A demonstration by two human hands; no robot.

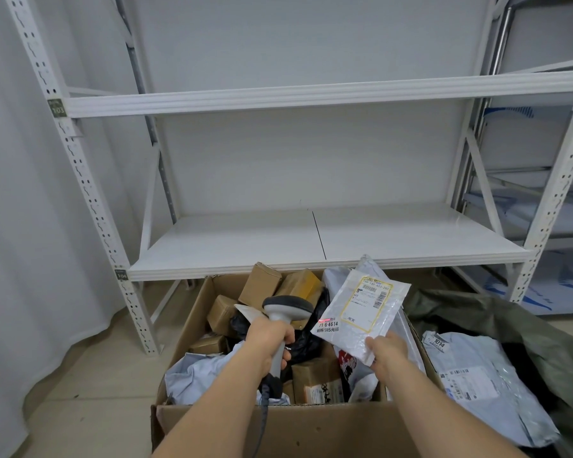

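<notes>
A: Entry one, left hand (pixel 272 338)?
B: Curls tight round the handle of the scanner (pixel 286 309); cable (pixel 262 411) down at the near end; head aimed right, toward the white mailer (pixel 364 312).
A: Entry two, right hand (pixel 386 353)?
B: Pinches the near corner of that mailer, thumb on top. Holds it tilted, label side up, above the right half of the cardboard box (pixel 278 428), just right of the scanner head and apart from it.
A: Marks on it?
B: Yellow-bordered label (pixel 368 300), barcode toward the far end; small sticker (pixel 328 325) at the left corner, reddish streak across its top, likely the scan beam.
A: Box contents?
B: Brown cartons (pixel 262 282) far left, black bag (pixel 303 345) in the middle, pale mailers (pixel 205 368) near; heaped to the rim.
A: Outside the box?
B: Grey mailers (pixel 470 375) on an olive sack (pixel 510 319), right; white shelf rack (pixel 311 239), far.
A: Progress?
B: Judged early: one mailer out and mid-scan, not yet shelved; whole heap left to scan and place.
</notes>
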